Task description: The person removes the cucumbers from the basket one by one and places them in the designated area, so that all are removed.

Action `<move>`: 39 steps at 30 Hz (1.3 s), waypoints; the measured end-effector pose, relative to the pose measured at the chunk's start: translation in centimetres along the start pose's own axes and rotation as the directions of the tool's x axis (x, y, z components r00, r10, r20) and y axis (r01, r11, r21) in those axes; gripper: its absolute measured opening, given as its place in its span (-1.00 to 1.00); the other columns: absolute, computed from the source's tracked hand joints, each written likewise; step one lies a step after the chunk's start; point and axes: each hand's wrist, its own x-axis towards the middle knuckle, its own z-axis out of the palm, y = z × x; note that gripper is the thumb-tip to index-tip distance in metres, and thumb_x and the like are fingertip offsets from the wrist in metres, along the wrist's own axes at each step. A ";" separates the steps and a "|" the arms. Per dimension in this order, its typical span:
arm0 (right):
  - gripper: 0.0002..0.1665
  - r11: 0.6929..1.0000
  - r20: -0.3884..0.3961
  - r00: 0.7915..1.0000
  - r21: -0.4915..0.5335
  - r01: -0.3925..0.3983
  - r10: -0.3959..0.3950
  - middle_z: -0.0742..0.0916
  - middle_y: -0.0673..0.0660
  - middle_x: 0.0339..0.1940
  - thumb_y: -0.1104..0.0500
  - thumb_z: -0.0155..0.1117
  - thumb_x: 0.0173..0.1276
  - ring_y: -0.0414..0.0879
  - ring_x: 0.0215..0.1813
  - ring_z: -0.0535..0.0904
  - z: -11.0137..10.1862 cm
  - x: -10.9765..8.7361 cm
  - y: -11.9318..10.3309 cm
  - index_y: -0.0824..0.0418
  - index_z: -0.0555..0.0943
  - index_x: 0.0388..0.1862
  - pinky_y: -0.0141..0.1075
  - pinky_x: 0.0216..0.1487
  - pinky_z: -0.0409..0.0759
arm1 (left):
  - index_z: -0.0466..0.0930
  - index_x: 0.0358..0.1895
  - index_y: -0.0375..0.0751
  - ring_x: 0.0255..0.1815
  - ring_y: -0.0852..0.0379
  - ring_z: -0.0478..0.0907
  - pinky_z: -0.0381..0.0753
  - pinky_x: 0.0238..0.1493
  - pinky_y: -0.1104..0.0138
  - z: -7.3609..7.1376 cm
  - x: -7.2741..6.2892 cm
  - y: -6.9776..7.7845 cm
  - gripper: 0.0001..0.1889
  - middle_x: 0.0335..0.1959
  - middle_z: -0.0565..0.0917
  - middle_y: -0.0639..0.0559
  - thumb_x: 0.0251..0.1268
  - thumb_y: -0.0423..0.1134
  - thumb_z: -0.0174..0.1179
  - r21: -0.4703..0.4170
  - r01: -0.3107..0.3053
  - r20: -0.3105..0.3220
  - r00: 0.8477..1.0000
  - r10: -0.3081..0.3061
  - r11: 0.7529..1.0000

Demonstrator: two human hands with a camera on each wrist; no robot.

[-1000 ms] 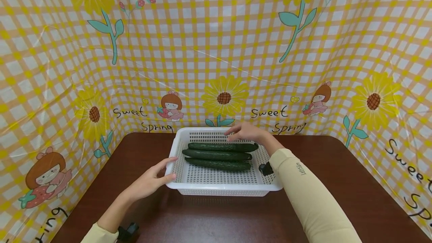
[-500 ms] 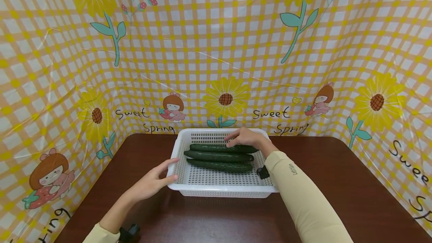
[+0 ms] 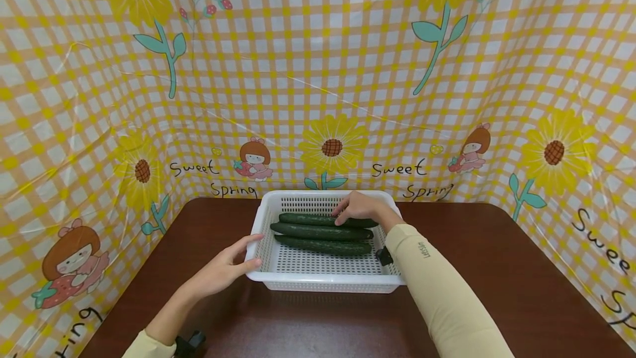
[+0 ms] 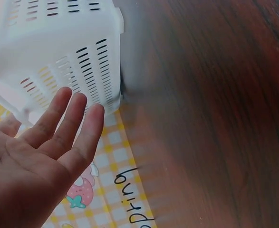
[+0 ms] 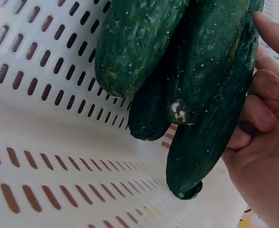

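A white slotted plastic basket holds several dark green cucumbers lying lengthwise side by side. In the head view the far cucumber, middle cucumber and near cucumber show; the right wrist view reveals another cucumber tucked underneath. My right hand comes over the far cucumber's right half and holds it, its curled fingers along the far side. At the basket's left end, my left hand touches the rim with index finger and thumb; its other fingers extend along the outer wall.
The basket stands on a dark brown wooden table, near its back edge. A yellow checked cloth with sunflowers hangs behind and on both sides. Each wrist wears a small black camera.
My right hand has lowered onto the far cucumber, its fingers closing around it. The left hand stays at the basket's rim. The whole head view has shifted slightly.
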 end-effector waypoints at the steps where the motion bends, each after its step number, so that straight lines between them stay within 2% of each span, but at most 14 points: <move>1: -0.61 1.000 -0.001 1.000 -0.016 0.002 -0.002 0.77 0.12 0.09 0.13 0.51 0.21 0.08 0.24 0.60 0.1 0.1 0.0 0.18 0.77 0.03 -0.03 0.23 0.56 | 0.21 0.55 -0.02 0.47 -0.21 0.29 0.43 0.25 -0.05 0.0 0.0 0.0 -0.34 0.53 0.27 -0.17 0.48 -0.02 0.18 0.001 -0.001 0.001 1.000 0.001 1.000; 6: -0.61 0.996 -0.001 1.000 -0.088 0.001 -0.001 0.76 0.14 0.10 0.14 0.54 0.17 0.08 0.21 0.61 0.2 0.4 -0.2 0.16 0.78 0.01 -0.04 0.20 0.58 | 0.20 0.55 -0.07 0.46 -0.23 0.30 0.45 0.23 -0.03 0.0 0.0 0.0 -0.34 0.52 0.27 -0.22 0.49 -0.03 0.17 -0.003 -0.013 0.014 1.000 0.013 1.000; 13: -0.66 0.993 0.010 1.000 -0.116 -0.012 0.013 0.77 0.14 0.07 0.14 0.53 0.19 0.09 0.18 0.63 0.2 0.6 -0.2 0.19 0.79 -0.05 -0.05 0.18 0.59 | 0.20 0.55 -0.07 0.48 -0.23 0.28 0.44 0.25 -0.05 -0.1 0.1 0.0 -0.34 0.53 0.26 -0.20 0.49 -0.04 0.17 0.003 -0.011 0.014 1.000 0.011 1.000; 21: -0.64 0.983 0.050 0.998 -0.182 -0.031 0.041 0.73 0.14 0.17 0.04 0.54 0.19 0.08 0.20 0.62 0.2 1.0 -0.2 0.16 0.80 -0.07 -0.06 0.17 0.59 | 0.19 0.55 -0.09 0.46 -0.23 0.31 0.45 0.23 -0.03 -0.1 0.2 0.0 -0.36 0.52 0.27 -0.23 0.51 -0.09 0.16 0.005 -0.026 0.021 0.999 0.026 1.000; 25: -0.63 0.984 0.069 0.997 -0.176 -0.019 0.032 0.72 0.16 0.18 0.04 0.54 0.18 0.09 0.19 0.62 0.2 1.0 -0.3 0.17 0.80 -0.06 -0.05 0.16 0.60 | 0.19 0.55 -0.09 0.46 -0.23 0.30 0.45 0.24 -0.05 -0.1 0.2 0.0 -0.35 0.52 0.27 -0.22 0.50 -0.04 0.16 0.013 -0.029 0.023 0.999 0.029 0.999; 31: -0.63 0.990 0.031 0.999 -0.136 -0.027 0.032 0.71 0.17 0.21 0.05 0.52 0.21 0.11 0.23 0.60 0.4 0.7 0.0 0.18 0.79 -0.04 -0.02 0.20 0.58 | 0.19 0.55 -0.10 0.46 -0.23 0.30 0.43 0.24 -0.08 0.0 0.1 0.1 -0.37 0.53 0.27 -0.22 0.52 -0.09 0.15 0.023 -0.026 0.021 0.999 0.026 0.999; 39: -0.58 0.991 0.034 0.999 -0.130 -0.028 0.032 0.70 0.18 0.22 0.02 0.53 0.20 0.12 0.25 0.59 0.4 0.5 0.2 0.20 0.78 -0.01 -0.02 0.23 0.55 | 0.18 0.56 -0.10 0.46 -0.23 0.30 0.43 0.24 -0.07 0.0 0.0 0.3 -0.37 0.53 0.26 -0.22 0.53 -0.09 0.14 0.030 -0.023 0.021 1.000 0.022 0.999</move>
